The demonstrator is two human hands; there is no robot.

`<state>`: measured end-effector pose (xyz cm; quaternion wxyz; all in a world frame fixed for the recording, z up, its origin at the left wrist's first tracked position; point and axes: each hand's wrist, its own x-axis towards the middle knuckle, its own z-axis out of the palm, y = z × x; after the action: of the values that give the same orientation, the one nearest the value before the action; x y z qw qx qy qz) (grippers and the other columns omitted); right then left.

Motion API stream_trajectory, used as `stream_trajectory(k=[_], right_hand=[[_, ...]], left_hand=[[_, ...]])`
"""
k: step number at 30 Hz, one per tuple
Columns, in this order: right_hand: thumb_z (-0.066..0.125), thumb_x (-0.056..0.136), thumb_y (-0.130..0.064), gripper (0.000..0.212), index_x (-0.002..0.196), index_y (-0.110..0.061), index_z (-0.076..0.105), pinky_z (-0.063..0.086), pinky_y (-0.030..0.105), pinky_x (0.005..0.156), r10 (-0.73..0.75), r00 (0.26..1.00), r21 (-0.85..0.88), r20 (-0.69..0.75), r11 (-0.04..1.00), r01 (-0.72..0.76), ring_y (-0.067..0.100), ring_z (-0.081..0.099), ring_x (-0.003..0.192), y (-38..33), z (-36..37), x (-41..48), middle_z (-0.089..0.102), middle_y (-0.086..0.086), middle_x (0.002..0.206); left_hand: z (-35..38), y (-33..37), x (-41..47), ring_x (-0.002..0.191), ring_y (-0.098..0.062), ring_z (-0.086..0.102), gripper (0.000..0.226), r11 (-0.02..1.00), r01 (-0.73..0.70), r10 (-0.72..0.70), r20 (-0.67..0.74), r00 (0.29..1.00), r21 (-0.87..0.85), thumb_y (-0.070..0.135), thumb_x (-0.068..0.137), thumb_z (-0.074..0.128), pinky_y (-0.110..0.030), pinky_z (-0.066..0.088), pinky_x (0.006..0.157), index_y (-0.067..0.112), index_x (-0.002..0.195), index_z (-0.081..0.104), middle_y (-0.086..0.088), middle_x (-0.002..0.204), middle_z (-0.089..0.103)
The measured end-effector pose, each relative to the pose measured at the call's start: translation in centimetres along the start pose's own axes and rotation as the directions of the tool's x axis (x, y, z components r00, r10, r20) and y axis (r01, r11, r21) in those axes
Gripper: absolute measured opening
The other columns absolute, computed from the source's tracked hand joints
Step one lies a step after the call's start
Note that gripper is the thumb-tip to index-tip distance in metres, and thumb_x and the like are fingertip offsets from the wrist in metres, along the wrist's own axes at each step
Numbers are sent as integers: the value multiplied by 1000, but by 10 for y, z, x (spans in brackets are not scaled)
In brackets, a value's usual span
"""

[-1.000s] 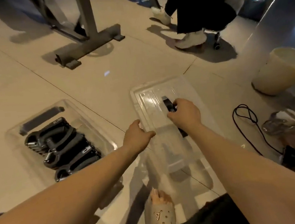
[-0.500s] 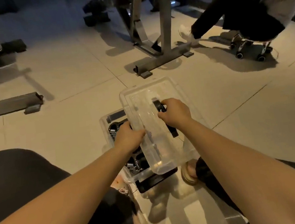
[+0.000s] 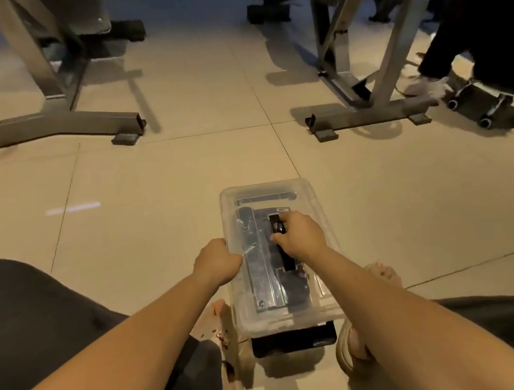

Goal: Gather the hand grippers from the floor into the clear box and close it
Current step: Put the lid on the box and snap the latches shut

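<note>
Down on the tile floor (image 3: 149, 175), close to the person: 1 clear box (image 3: 284, 319), see-thru plastic w/ rounded corners, 1 lid (image 3: 300, 189) lying on top. Dark hand grippers (image 3: 293, 290) show blurred thru it, inside; count can't be told. Left hand (image 3: 217, 261) fingers curl over lid's left edge. Right hand (image 3: 300, 238) fingers wrap the black lid handle (image 3: 275, 225).

You have a beige tiled floor (image 3: 156, 174) carrying the lidded clear box (image 3: 228, 206) just beside your sandalled right foot (image 3: 352, 346), two grey metal equipment frames (image 3: 78, 122) standing well beyond it, and a castor-wheeled stool base (image 3: 494, 109) at far right.
</note>
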<state>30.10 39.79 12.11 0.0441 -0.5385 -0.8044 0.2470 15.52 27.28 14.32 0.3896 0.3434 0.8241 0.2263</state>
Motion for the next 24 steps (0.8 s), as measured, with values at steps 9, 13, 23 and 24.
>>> stream_trajectory(k=[9, 13, 23, 24], right_hand=[[71, 90, -32, 22, 92, -13, 59, 51, 33, 65, -77, 990, -170, 121, 981, 97, 24, 64, 79, -6, -1, 24, 64, 3, 84], [64, 91, -32, 19, 90, -15, 55, 48, 30, 62, -131, 982, -357, 134, 918, 171, 22, 61, 75, -19, -19, 42, 61, 1, 81], [58, 94, -29, 40, 130, -12, 63, 49, 42, 88, -301, 954, -175, 10, 938, 298, 34, 57, 112, -34, -36, 105, 59, 13, 126], [55, 96, -31, 40, 131, -11, 62, 48, 42, 90, -294, 955, -170, 29, 941, 294, 35, 57, 114, -38, -30, 111, 59, 13, 127]], left_hand=[[-1, -15, 14, 93, -28, 71, 42, 968, 63, -52, 49, 997, -243, 9, 93, 59, -42, 62, 75, 27, 131, 59, -4, 116, 69], [2, -9, 17, 90, -31, 71, 53, 959, 126, -113, 64, 992, -256, 5, 95, 56, -40, 63, 67, 18, 146, 48, -9, 112, 67], [-41, -15, 37, 101, -23, 58, 51, 989, 133, -138, -67, 988, -66, 5, 98, 51, -27, 45, 81, 22, 146, 51, -12, 138, 56], [-49, -21, 44, 109, -24, 56, 50, 993, 118, -120, -82, 989, -26, 5, 99, 51, -26, 41, 86, 20, 146, 52, -11, 144, 53]])
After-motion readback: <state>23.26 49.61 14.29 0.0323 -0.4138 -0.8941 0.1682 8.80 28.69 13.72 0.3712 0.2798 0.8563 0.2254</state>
